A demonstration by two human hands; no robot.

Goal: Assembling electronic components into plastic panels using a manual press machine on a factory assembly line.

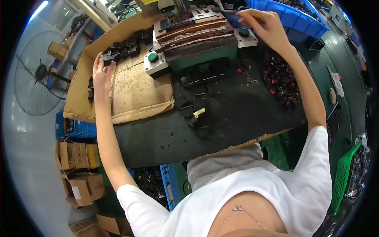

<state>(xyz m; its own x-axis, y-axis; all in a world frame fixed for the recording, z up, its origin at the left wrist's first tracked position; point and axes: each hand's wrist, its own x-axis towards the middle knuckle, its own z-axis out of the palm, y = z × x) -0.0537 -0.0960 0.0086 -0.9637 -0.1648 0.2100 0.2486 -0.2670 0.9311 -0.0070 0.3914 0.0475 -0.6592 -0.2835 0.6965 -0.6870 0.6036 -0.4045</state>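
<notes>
At the far left, my left hand (102,77) is closed on a small black plastic housing (106,59), over the cardboard box tray (138,94). More black housings (132,48) lie heaped along the tray's back. My right hand (268,29) is raised beside the press fixture (195,33), its fingers bent and apart with nothing visible in them. The fixture has a green base under brown layered blocks. Two green push buttons on pale boxes flank it: a left button (152,57) and a right button (244,33) just below my right hand.
Black parts, one yellow-marked (199,112), lie mid-table before a long black strip (207,74). Small red and black pieces (282,81) are heaped at right. A blue crate (292,17) stands at back right. The worn table edge (244,143) runs before me; a fan (41,73) stands left.
</notes>
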